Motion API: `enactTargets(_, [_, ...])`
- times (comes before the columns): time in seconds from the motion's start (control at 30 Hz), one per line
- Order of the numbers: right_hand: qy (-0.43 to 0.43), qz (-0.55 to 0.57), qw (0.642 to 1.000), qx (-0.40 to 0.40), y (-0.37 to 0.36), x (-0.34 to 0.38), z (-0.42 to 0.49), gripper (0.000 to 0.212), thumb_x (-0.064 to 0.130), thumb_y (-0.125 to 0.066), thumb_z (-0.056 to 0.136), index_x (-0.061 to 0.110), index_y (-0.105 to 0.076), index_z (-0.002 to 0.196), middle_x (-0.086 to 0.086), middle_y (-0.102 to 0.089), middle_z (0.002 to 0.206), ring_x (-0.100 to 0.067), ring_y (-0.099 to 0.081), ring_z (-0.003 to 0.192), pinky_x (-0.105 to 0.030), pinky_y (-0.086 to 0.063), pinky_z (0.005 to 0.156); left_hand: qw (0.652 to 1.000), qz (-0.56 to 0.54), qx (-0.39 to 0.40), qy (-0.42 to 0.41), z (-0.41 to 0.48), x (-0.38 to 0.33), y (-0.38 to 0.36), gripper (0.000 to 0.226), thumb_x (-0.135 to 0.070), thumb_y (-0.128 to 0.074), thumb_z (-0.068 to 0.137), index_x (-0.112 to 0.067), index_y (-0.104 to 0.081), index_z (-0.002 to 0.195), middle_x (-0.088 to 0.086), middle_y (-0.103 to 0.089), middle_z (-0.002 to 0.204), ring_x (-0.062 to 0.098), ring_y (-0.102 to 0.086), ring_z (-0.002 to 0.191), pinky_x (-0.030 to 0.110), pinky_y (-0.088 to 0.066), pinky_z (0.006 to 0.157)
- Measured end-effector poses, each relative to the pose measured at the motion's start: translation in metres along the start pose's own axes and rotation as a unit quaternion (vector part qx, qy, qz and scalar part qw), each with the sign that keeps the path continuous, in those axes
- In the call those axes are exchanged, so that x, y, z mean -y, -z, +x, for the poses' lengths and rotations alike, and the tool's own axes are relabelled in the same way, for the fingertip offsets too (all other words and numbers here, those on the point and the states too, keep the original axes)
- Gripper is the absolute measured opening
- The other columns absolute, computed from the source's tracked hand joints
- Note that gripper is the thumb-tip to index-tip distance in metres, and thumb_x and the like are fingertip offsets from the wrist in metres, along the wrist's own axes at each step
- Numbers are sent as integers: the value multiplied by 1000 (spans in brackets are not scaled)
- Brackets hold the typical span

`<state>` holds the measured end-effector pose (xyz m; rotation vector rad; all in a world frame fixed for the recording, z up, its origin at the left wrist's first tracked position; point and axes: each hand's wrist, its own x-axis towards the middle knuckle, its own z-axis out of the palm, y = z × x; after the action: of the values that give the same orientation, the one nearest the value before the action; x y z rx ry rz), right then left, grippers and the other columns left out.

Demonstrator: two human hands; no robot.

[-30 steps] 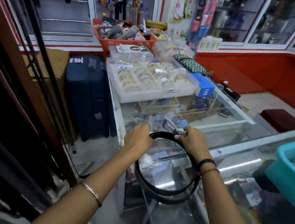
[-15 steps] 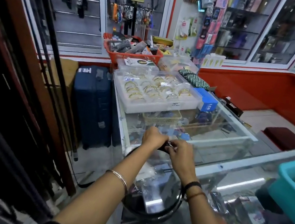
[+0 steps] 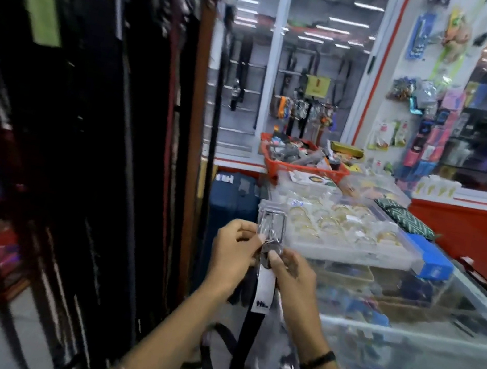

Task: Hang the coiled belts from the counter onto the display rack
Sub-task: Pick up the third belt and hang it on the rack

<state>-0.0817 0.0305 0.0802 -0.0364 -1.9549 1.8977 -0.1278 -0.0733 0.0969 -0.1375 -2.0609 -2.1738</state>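
Both my hands are clenched on one belt (image 3: 249,331) at its buckle end, held up in front of me between the rack and the surface. My left hand (image 3: 235,252) pinches the left edge of the buckle (image 3: 271,230), my right hand (image 3: 292,279) pinches the strap just under it, thumb on the front. Buckle is a metal rectangular frame, shiny, wrapped in a clear plastic sleeve that looks slippery. A white paper tag (image 3: 264,289) hangs on the strap right below the grip. The strap is black, flat, narrow, matte, leather or faux, can't tell which. Long axis runs near vertical: buckle on top, strap dropping straight down between my forearms and looping loosely at the bottom, so it's mostly uncoiled. The display rack (image 3: 120,136) lies to my left and upward from the grip, dense with dark hanging belts, one brown one (image 3: 195,110) on its near edge; blurred, so I can't see any hooks. My left hand is the nearer one to the rack. The buckle already points up, so I judge the move is a carry left and up to hook the buckle frame over a peg; the plastic sleeve may get in the way. The glass surface (image 3: 427,317) sits to my right with a clear tray of bangles (image 3: 350,252) and a red basket (image 3: 304,165) behind.
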Motion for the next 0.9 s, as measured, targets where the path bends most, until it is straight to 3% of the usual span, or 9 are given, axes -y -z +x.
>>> enactTargets(0.1, [66, 35, 997, 8, -36, 35, 2, 24, 5, -62, 86, 29, -65, 86, 20, -72, 67, 13, -64, 67, -4, -48, 62, 998, -42, -25, -45, -5, -40, 33, 6, -8, -65, 87, -10, -62, 91, 21, -69, 98, 33, -69, 89, 44, -59, 72])
enactTargets(0.2, [121, 73, 990, 2, -67, 66, 6, 28, 1, -63, 84, 29, -66, 85, 27, -72, 67, 11, -65, 66, -4, -48, 63, 992, -68, -43, -96, -5, -80, 64, 7, -5, -64, 87, -10, -64, 92, 26, -68, 100, 33, -70, 89, 40, -60, 75])
enactTargets(0.27, [153, 101, 983, 16, -87, 92, 7, 25, 2, -63, 84, 26, -68, 88, 27, -73, 69, 11, -66, 69, -4, -48, 65, 986, -65, -50, -146, -4, -108, 82, 10, -6, -66, 85, -15, -66, 90, 22, -70, 96, 33, -71, 90, 42, -61, 78])
enactTargets(0.37, [191, 140, 971, 28, -112, 130, 9, 33, 3, -63, 85, 35, -63, 82, 30, -70, 65, 14, -64, 67, -2, -47, 64, 974, -47, -63, -211, -1, -147, 105, 12, -9, -69, 84, -18, -68, 91, 15, -72, 92, 30, -71, 89, 47, -59, 80])
enactTargets(0.47, [240, 161, 956, 37, -134, 165, 14, 31, 3, -63, 84, 32, -61, 95, 27, -69, 65, 16, -64, 69, -1, -46, 64, 958, -40, -81, -271, 2, -186, 126, 12, -9, -69, 84, -19, -68, 91, 11, -72, 90, 27, -71, 87, 46, -60, 77])
enactTargets(0.57, [284, 177, 940, 60, -153, 196, 17, 34, 4, -62, 85, 37, -61, 96, 30, -70, 68, 13, -65, 74, -2, -47, 66, 945, -62, -73, -312, 2, -221, 143, 18, -2, -66, 85, -20, -65, 90, 11, -72, 90, 19, -72, 81, 35, -62, 70])
enactTargets(0.67, [326, 202, 921, 68, -172, 224, 23, 35, 7, -63, 85, 24, -61, 116, 28, -66, 65, 8, -61, 67, -4, -47, 66, 930, -70, -65, -355, 2, -253, 160, 21, 0, -65, 85, -19, -64, 93, 9, -71, 88, 11, -71, 74, 28, -61, 64])
enactTargets(0.8, [392, 224, 890, 67, -194, 260, 28, 46, 5, -61, 87, 24, -51, 128, 15, -57, 64, 7, -54, 63, -4, -45, 68, 907, -40, -91, -410, 10, -293, 177, 33, -2, -66, 84, -30, -63, 100, 12, -69, 88, 18, -70, 80, 33, -61, 67])
enactTargets(0.9, [413, 243, 875, 64, -208, 282, 35, 44, 6, -60, 88, 25, -50, 126, 18, -57, 60, 8, -54, 62, -5, -46, 71, 895, -20, -93, -436, 16, -317, 185, 37, -3, -64, 86, -32, -63, 108, 15, -71, 91, 24, -70, 81, 35, -61, 67])
